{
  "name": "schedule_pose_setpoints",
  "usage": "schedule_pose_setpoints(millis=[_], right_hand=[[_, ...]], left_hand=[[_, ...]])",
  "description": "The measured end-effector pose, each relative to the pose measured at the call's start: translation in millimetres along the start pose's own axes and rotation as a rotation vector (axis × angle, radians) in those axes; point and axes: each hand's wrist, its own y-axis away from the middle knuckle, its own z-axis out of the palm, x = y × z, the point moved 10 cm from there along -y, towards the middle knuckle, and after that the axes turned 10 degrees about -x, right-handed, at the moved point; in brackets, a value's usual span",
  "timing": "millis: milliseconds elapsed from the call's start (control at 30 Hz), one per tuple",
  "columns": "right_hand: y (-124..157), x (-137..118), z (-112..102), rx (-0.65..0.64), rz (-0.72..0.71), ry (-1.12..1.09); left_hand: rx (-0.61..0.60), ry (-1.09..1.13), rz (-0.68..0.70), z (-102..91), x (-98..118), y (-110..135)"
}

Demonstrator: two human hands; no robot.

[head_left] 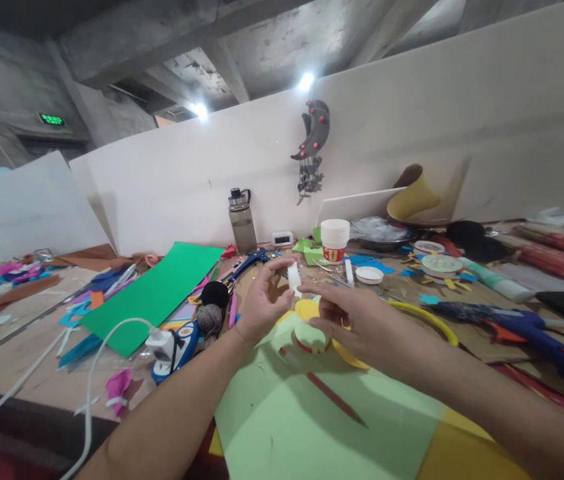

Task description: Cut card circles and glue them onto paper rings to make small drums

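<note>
My left hand (268,298) is raised over the table, thumb and fingers curved around a small white curved piece (294,277). Whether that piece is a tape roll or a cut strip is unclear. Opposite it is my right hand (345,312), index finger stretched towards the lower end of the white piece, thumb apart below. A yellow paper disc (307,309) shows beside the right fingers. Below sits a round pale green piece (312,337) with a reddish rim, and yellow paper lies to its right. A red-brown pencil (337,399) rests on the light green sheet (282,427).
A blue glue gun (527,333) lies at the right, near a yellow curved strip (427,315). Stacked paper cups (335,240) and a water bottle (243,223) stand behind. To the left are a green sheet (157,293) and a power strip (175,350) with a white cable.
</note>
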Motion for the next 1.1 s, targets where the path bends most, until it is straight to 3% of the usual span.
schedule_pose_setpoints(millis=[233, 533, 733, 1100], right_hand=[[-1, -3, -2, 0.002, -0.013, 0.010], [3, 3, -26, 0.199, -0.032, 0.038], [-1, 17, -30, 0.277, -0.038, 0.027], [-4, 25, -19, 0.314, -0.091, 0.083]], left_hand=[[0.013, 0.136, -0.024, -0.2, -5, 1], [0.161, 0.650, -0.288, -3.3, -35, 3], [0.170, 0.695, -0.341, 6.0, -37, 4], [0.075, 0.720, -0.437, 31.4, -39, 7]])
